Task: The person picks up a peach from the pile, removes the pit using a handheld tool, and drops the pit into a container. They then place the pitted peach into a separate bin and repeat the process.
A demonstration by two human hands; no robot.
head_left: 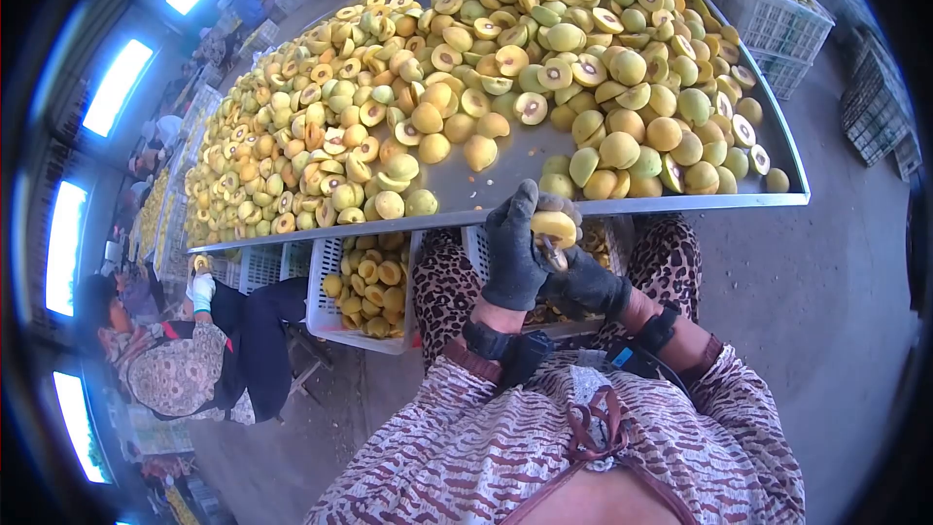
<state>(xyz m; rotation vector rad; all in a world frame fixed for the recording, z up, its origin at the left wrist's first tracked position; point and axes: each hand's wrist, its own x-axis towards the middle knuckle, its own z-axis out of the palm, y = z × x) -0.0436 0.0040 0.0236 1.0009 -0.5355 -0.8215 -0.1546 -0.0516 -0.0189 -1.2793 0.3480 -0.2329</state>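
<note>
Both my hands wear dark grey gloves and meet just in front of the metal table's edge. My left hand is closed around a yellow halved fruit. Against the lower side of that fruit is a small metal tool, with my right hand closed on it; its handle is hidden in the glove. Beyond my hands, a large heap of halved yellow-green fruit lies on the metal table, many halves showing brown pits.
Under the table edge at left stands a white crate of fruit halves. A co-worker sits at far left, one white-gloved hand at the table edge. Stacked crates stand at the back right. My knees are beneath the edge.
</note>
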